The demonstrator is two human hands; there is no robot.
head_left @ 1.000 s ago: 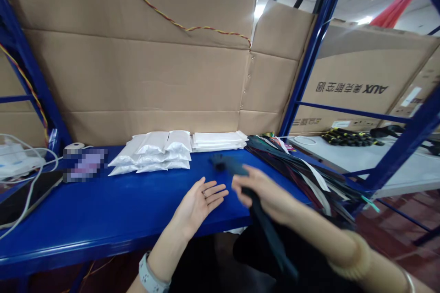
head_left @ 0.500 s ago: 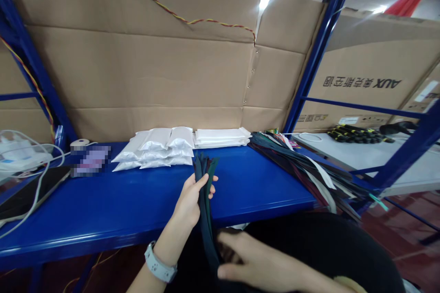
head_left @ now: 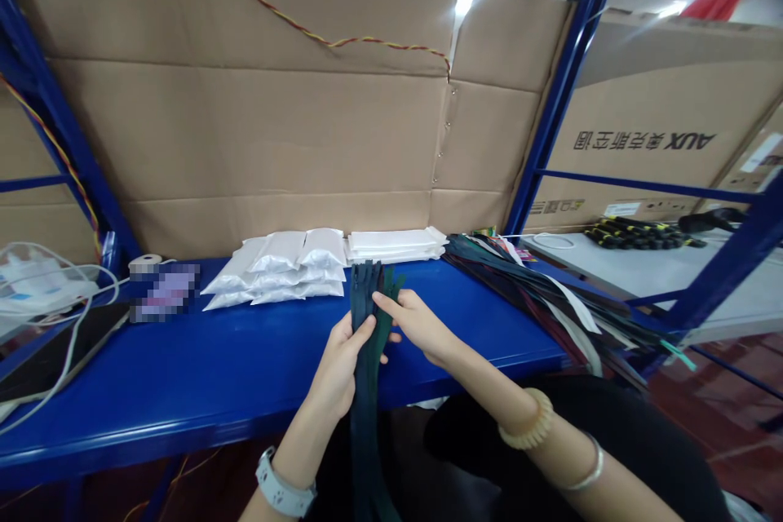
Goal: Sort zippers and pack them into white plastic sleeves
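A bunch of long, dark navy and green zippers (head_left: 365, 400) hangs down past the front edge of the blue table toward my lap. Wrapped around the bunch a little below its top ends, my left hand (head_left: 338, 359) is closed, thumb in front. My right hand (head_left: 421, 325) pinches the green strips at the upper right of the same bunch with thumb and fingers. The top ends of the strips stick up above both hands. More loose zippers (head_left: 507, 277), in dark, maroon, grey and white, lie in a heap at the right end of the table.
Filled white packets (head_left: 278, 261) are stacked at the back of the blue table (head_left: 245, 375), beside flat white packets (head_left: 396, 243). On the left are a dark tablet-like slab (head_left: 61, 351), white cables and a blurred purple item (head_left: 166, 292). A cardboard wall (head_left: 275, 130) closes the back.
My right hand has risen from the lower hanging part of the zippers to their top ends and now pinches the green ones. The strips are fanned wider; my left hand keeps its hold.
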